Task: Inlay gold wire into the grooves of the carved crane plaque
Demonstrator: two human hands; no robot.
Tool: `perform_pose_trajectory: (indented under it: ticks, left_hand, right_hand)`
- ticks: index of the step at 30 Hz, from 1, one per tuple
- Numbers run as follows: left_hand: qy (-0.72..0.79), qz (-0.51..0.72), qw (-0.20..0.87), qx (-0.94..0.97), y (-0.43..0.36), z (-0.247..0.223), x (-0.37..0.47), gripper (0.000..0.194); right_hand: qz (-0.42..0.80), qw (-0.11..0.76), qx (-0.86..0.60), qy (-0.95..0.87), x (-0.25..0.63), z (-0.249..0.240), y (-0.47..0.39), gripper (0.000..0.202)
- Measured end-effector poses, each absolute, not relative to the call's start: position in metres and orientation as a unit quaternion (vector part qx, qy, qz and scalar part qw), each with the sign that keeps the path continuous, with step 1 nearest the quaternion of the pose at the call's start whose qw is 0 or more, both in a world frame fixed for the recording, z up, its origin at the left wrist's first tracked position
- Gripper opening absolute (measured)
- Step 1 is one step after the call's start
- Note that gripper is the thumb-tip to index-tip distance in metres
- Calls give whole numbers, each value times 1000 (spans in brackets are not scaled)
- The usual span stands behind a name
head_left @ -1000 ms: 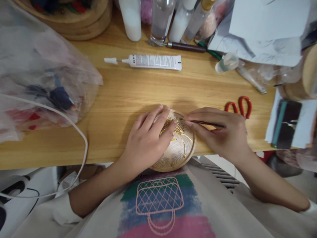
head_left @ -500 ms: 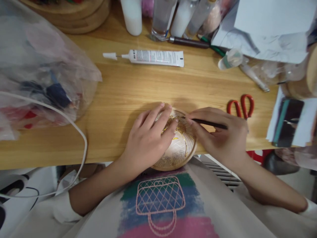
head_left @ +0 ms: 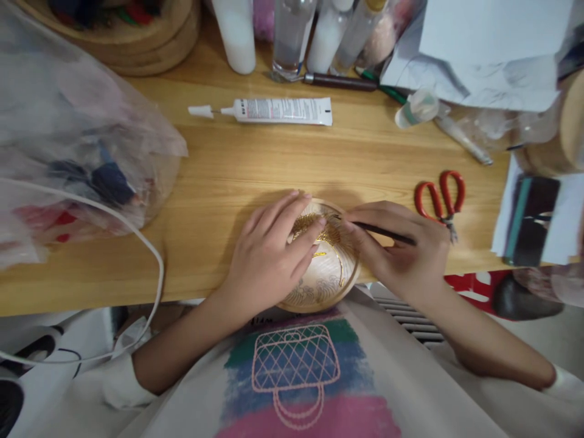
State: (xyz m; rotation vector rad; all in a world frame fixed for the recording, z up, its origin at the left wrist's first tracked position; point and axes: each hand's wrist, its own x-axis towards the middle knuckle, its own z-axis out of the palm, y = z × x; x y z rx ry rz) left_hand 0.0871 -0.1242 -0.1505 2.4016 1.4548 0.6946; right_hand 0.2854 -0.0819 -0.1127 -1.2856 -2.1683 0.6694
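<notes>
A round wooden plate [head_left: 322, 277] with a raised rim lies at the table's front edge, slightly overhanging it. Its pale face carries drawn wave lines and shiny gold wire [head_left: 340, 261] laid along curves. My left hand [head_left: 271, 252] lies over the plate's left side and holds it, with a fingertip down by the gold wirework. From the right, my right hand [head_left: 401, 243] pinches slim black tweezers [head_left: 385, 232] between thumb and fingers. Their tip touches or hovers just over the wirework near the far rim; I cannot tell which. Part of the design is hidden beneath my left hand.
Red-handled pliers [head_left: 440, 198] lie right of my right hand. Beyond the plate is a white glue tube [head_left: 283, 111]. Bottles [head_left: 292, 36] and a dark-handled tool [head_left: 342, 81] line the back. A plastic bag [head_left: 150, 140] and white cable [head_left: 155, 243] are on the left.
The view has shifted slightly. My left hand's fingers have moved a little, showing more of the thumb side. The tweezers stay at nearly the same spot on the wirework.
</notes>
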Motion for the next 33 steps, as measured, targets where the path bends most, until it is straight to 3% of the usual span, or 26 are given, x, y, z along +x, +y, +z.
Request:
perform_pose_trajectory:
  ticks: [12,21,33]
  left_hand:
    - [533,283,230,764,-113,-134,89,26]
    - [443,373,537,613,-107,-100,106,21]
    - [338,418,651,536,-141,-74,136,15]
  right_hand:
    - [255,336,-440,-793,295,-113,-86,17]
    - [230,390,-410,-792,303,-73,-101,30]
    - [111,464,-422,-771,315,-51,-149,25]
